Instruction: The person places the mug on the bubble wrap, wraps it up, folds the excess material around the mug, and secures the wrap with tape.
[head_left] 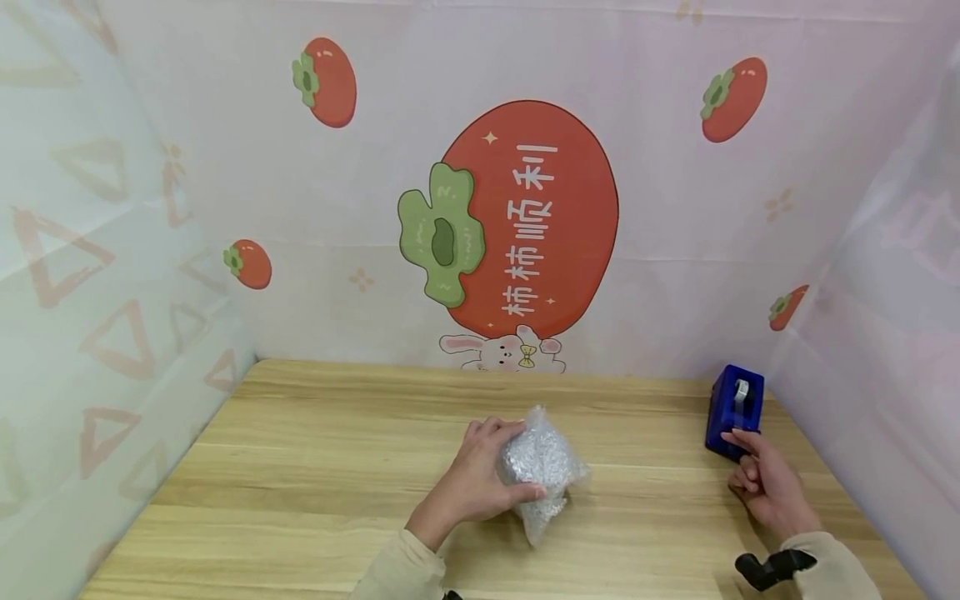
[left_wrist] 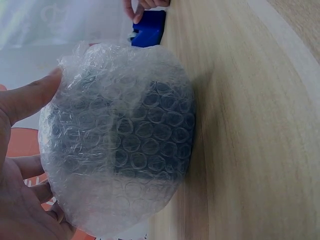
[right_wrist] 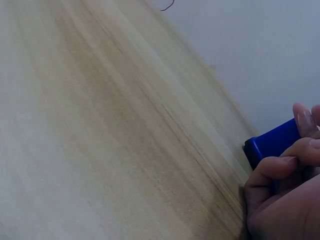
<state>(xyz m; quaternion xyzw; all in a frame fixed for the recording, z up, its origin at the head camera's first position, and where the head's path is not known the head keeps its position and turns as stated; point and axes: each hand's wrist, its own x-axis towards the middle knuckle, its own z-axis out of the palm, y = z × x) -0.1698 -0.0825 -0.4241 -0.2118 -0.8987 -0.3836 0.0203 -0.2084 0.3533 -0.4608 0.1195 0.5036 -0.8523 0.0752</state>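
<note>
My left hand (head_left: 480, 479) grips a bundle of clear bubble wrap (head_left: 540, 458) from its left side, thumb in front and fingers behind. Close up in the left wrist view, the bubble wrap (left_wrist: 130, 135) looks rounded, and something dark shows dimly through it; its kind is hidden. Over at the right, my right hand (head_left: 772, 487) is at the front end of a blue tape dispenser (head_left: 727, 408). One finger reaches over the dispenser's front edge while other fingers curl below. In the right wrist view, fingertips touch the dispenser (right_wrist: 275, 142); whether tape is pinched there cannot be made out.
The wooden table (head_left: 322, 467) runs back to a wall hanging (head_left: 660, 317) printed with persimmons. Patterned cloth (head_left: 82, 333) hangs along the left side, and pale cloth (head_left: 885, 367) along the right, close to the dispenser.
</note>
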